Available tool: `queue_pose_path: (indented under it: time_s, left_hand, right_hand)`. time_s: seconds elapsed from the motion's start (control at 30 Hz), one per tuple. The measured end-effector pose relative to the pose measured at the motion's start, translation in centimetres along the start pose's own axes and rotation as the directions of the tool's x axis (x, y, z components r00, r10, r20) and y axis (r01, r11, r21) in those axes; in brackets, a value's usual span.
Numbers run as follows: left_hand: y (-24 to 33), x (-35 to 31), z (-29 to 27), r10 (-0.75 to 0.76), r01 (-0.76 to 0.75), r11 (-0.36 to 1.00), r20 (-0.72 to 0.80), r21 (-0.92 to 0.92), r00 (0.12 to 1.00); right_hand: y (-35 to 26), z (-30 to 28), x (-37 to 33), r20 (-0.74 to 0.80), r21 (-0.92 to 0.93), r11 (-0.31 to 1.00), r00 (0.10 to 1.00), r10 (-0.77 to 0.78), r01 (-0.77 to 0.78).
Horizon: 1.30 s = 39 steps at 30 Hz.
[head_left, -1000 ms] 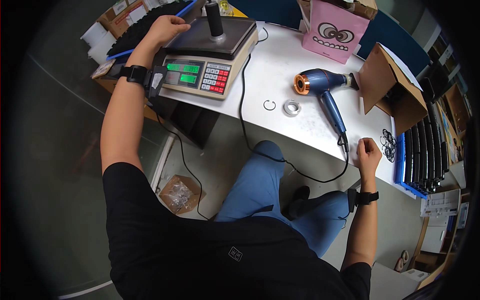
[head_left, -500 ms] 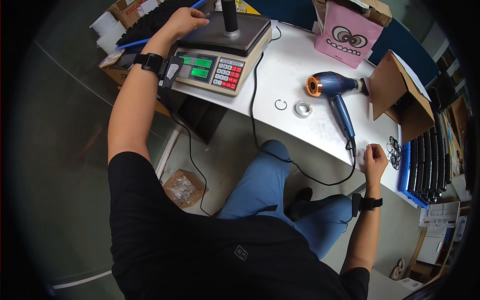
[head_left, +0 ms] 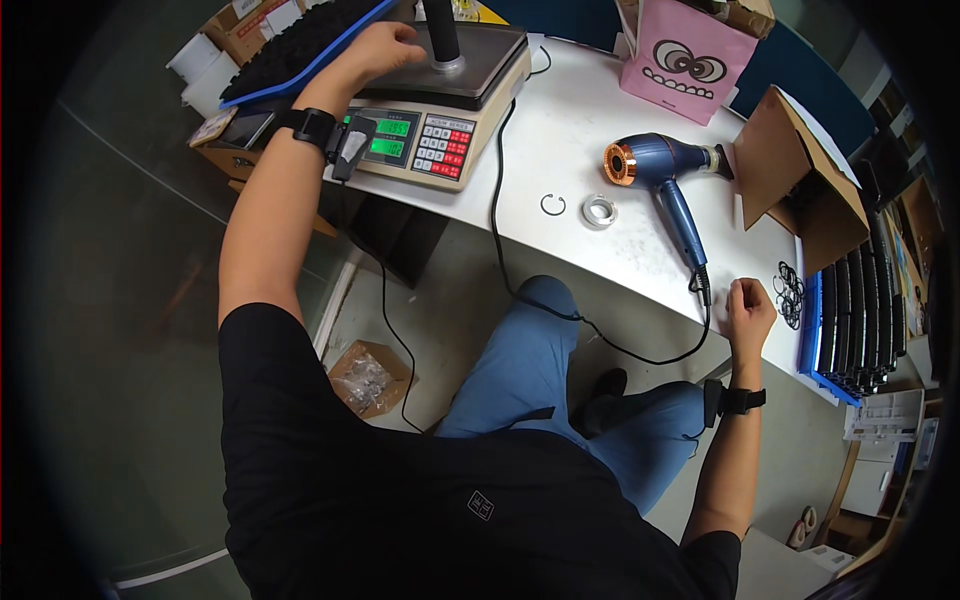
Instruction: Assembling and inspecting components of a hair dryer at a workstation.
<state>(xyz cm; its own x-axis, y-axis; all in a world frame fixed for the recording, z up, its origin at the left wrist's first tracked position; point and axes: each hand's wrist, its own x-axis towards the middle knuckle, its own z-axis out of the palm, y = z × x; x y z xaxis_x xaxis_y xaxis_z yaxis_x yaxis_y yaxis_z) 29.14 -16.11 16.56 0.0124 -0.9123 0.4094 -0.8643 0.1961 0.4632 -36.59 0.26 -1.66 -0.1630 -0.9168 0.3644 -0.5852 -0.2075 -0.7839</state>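
Head view: a person in a black T-shirt and blue trousers sits at a white table (head_left: 540, 110), both arms stretched forward. The left arm reaches up to the table's left end, wrist bent inward, so that the left hand (head_left: 385, 50) is over the plate of a weighing scale (head_left: 425, 150). Its fingers are bent and slightly parted, with nothing visible between them, their tips just beside a black cylinder (head_left: 441, 32). That cylinder stands upright on the plate, a silver collar at its base, its top cut off by the frame. The right hand (head_left: 750, 308) rests by the near right corner, fingers curled inward; whether it pinches anything cannot be told. Small black rings (head_left: 789, 296) lie just beyond it.

At the right edge, a blue tray (head_left: 829, 384) holds a row of black cylinders. Next to it an open cardboard box (head_left: 778, 165) lies tipped over, its contents too dark to tell. A pink bag (head_left: 690, 62) stands at the far edge. Beyond the left end, another blue-rimmed tray (head_left: 262, 97) is heaped with black pieces. On the floor, a small carton (head_left: 398, 385) contains clear plastic.
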Motion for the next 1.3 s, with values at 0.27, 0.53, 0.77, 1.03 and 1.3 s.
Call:
queue_pose_path:
  time_s: [0.27,0.53,0.77,1.03,1.3]
  left_hand:
    - [3.8,-0.1,3.5,-0.199,0.181,0.960,0.066,0.215,0.978]
    - [4.7,-0.5,3.7,-0.214,0.215,0.972,-0.019,0.096,0.977]
    - [14.9,-5.8,3.9,0.009,-0.010,0.986,-0.005,-0.169,1.000]
    - [25.1,-16.1,15.7,0.179,0.022,0.857,0.336,-0.515,0.925]
    - [25.9,-19.4,22.0,0.269,-0.195,0.904,0.153,-0.379,0.951]
  right_hand:
    - [-0.9,0.1,-0.2,-0.022,-0.018,1.000,1.000,-0.013,0.012]
    - [-0.8,0.0,-0.2,-0.021,0.019,1.000,1.000,0.002,-0.001]
    - [-0.8,0.1,-0.2,-0.035,0.009,1.000,0.999,0.016,-0.015]
    - [-1.0,-0.1,-0.3,-0.026,-0.009,1.000,1.000,-0.004,0.004]
    - [-0.7,0.0,-0.2,-0.015,-0.017,1.000,1.000,-0.006,0.005]
